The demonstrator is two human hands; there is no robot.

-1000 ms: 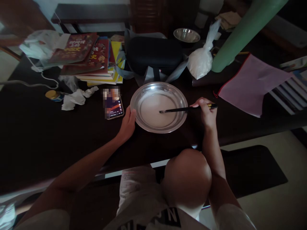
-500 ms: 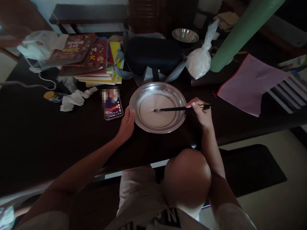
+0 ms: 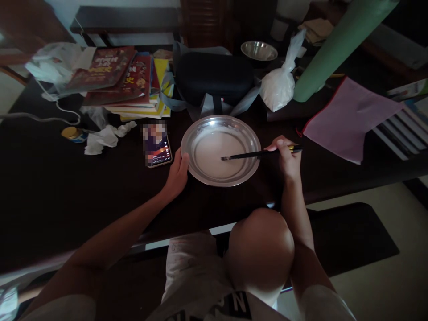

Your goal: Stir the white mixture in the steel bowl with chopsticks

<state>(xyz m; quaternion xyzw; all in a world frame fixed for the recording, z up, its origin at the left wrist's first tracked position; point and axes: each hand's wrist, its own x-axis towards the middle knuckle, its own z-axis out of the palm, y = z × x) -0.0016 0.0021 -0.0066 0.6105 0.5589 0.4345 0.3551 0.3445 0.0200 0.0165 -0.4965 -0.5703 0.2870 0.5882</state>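
Note:
A round steel basin (image 3: 249,133) holding a pale whitish liquid stands on the dark table (image 3: 50,187) in front of me. My left hand (image 3: 178,173) grips the basin's left rim. My right hand (image 3: 286,156) holds dark chopsticks (image 3: 257,154) at the basin's right side, with their tips dipped in the liquid near the middle.
A lit phone (image 3: 157,147) lies just left of the basin, with crumpled tissue (image 3: 103,138) and a small jar (image 3: 74,133) further left. Stacked books (image 3: 127,80), a black case (image 3: 214,76), a white powder bag (image 3: 279,87), a small steel bowl (image 3: 259,50), a green roll (image 3: 334,44) and a pink pouch (image 3: 351,116) crowd the back. My knee (image 3: 261,249) rises below the table edge.
The chopstick tips swept left across the liquid and then back toward the right. My left hand has stayed on the rim.

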